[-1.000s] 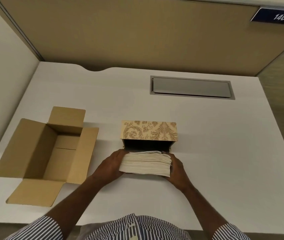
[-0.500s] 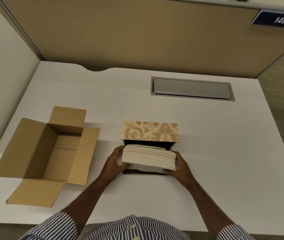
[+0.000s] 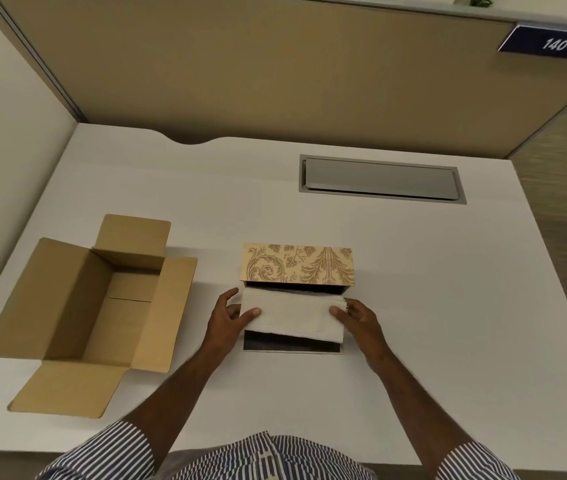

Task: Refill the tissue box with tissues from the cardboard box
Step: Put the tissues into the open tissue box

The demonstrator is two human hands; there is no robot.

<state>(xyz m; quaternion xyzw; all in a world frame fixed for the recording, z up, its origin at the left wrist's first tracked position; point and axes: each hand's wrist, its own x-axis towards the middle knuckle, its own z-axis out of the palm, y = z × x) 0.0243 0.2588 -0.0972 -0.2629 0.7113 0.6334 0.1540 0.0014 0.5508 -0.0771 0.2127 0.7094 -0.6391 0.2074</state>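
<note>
The tissue box (image 3: 297, 263), beige with a gold leaf pattern, lies on the white desk (image 3: 448, 289) with its open dark side facing me. A stack of white tissues (image 3: 294, 315) sits tilted in that opening, its top face towards me. My left hand (image 3: 228, 318) grips the stack's left end and my right hand (image 3: 358, 318) grips its right end, thumbs on top. A dark strip of the box's inside shows below the stack. The brown cardboard box (image 3: 81, 303) stands open to the left, with nothing visible inside.
A grey cable hatch (image 3: 380, 178) is set into the desk behind the tissue box. Tan partition walls close off the back and left. A blue sign reading 140 (image 3: 552, 43) hangs at the upper right. The desk's right edge drops to the floor.
Both hands lifted the tissue stack from the desk in front of the tissue box and tipped it into the box's opening.
</note>
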